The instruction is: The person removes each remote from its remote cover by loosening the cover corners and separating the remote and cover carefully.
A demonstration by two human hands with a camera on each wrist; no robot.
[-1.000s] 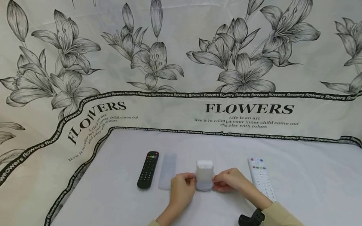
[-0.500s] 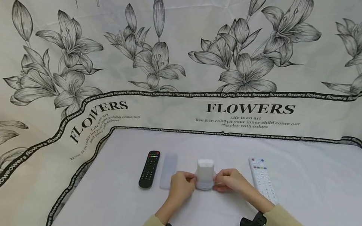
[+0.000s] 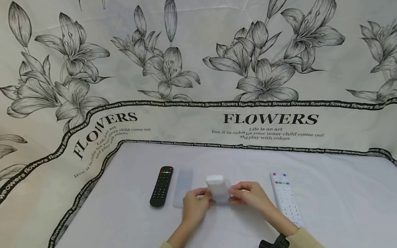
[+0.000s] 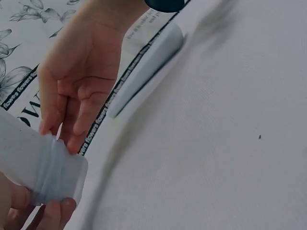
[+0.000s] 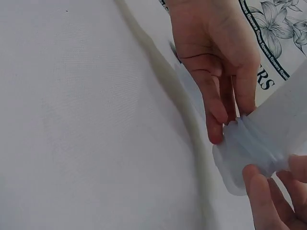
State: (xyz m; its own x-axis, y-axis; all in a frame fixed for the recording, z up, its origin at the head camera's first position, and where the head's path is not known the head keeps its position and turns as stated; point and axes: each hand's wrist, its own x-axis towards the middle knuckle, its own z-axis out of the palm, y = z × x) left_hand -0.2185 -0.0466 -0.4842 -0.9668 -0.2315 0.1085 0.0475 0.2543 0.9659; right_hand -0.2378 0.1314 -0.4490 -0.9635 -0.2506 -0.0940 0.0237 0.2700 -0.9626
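Note:
A white, flat, long thing shaped like a remote control (image 3: 215,181) stands tilted between both hands. A bluish translucent silicone cover (image 4: 50,172) sits around its lower part, bunched in folds, as the right wrist view also shows. My left hand (image 3: 195,208) pinches the cover at its left side between thumb and fingers. On the opposite side, my right hand (image 3: 252,195) pinches its other edge. The white thing's button face, if any, is not visible.
A black remote (image 3: 162,186) lies at the left on the white tablecloth (image 3: 118,230). Beside it lies a flat translucent cover (image 3: 183,188), close to the left hand. A white remote (image 3: 286,199) lies at the right, partly behind the right forearm. Floral cloth (image 3: 167,74) hangs behind.
The white thing has gone from nearly upright to leaning left, its top towards the left hand. My right hand has come slightly up and left with it; both hands keep their pinch.

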